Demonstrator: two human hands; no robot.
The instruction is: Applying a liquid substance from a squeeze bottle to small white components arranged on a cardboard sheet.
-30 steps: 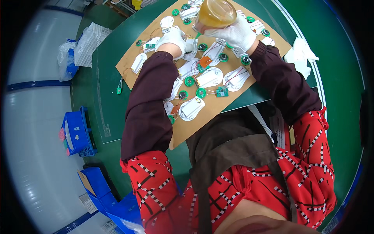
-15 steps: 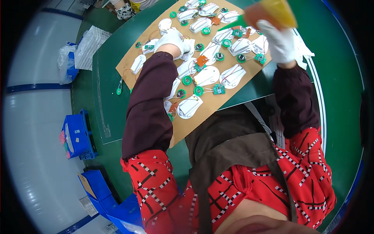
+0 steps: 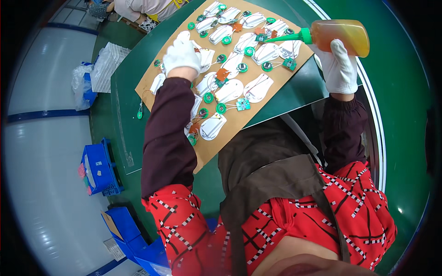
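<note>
My right hand [image 3: 340,69], in a white glove, is closed around a clear squeeze bottle [image 3: 345,39] of amber liquid. The bottle lies nearly level, its long green nozzle [image 3: 290,36] pointing left over the parts at the board's far right. My left hand [image 3: 183,57], also gloved, is over the board's left side with its fingers bent down among the parts; what they hold is hidden. White plastic housings [image 3: 258,87] cover the brown board [image 3: 239,126], wired to small green circuit boards [image 3: 243,104], round green-rimmed pieces [image 3: 221,108] and orange pieces [image 3: 223,74].
The board lies on a dark green table [image 3: 287,99]. One small green piece [image 3: 140,112] hangs on wires off the board's left edge. Stacked white trays [image 3: 108,66], a blue bin [image 3: 99,168] and blue boxes [image 3: 122,225] stand at left. Another person [image 3: 147,9] sits at the far left.
My right hand has brought the bottle lower and levelled it, its nozzle now over the far right parts. My left hand has shifted slightly left. The board appears a little further left in view.
</note>
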